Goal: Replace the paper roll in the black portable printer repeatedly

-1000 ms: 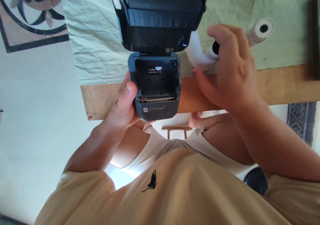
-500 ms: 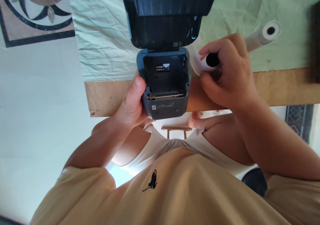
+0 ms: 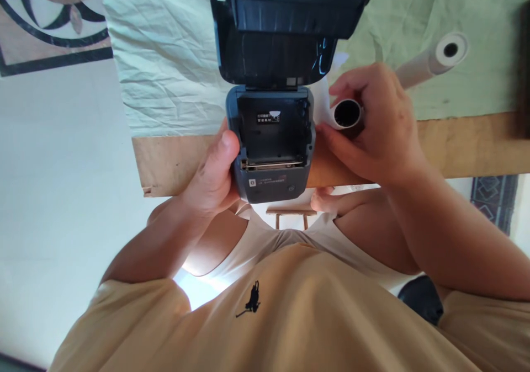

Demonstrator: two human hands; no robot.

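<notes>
A dark label printer [image 3: 271,181] hangs over the table's front edge, its lid [image 3: 281,57] swung up and away from me. The paper bay inside shows a small printed sticker and holds no roll. My left hand [image 3: 213,173] is closed round the printer's left side, thumb on its rim. Just right of the printer, my right hand [image 3: 381,123] grips a white label roll [image 3: 325,110] with a dark hollow core. Its fingers lie behind the roll and the thumb below, near the printer's right wall. Part of the roll is hidden by the hand.
A second white paper roll [image 3: 430,60] lies on the green cloth [image 3: 165,57] to the right. The cloth covers the wooden table [image 3: 467,145] up to its bare front edge. A dark object [image 3: 522,68] stands at the far right edge. Below is a small wooden stool [image 3: 290,213].
The roll in my right hand has turned so its core faces me more, and the thumb has moved closer to the printer. The printer has tilted slightly; its lid sits a little lower and further right.
</notes>
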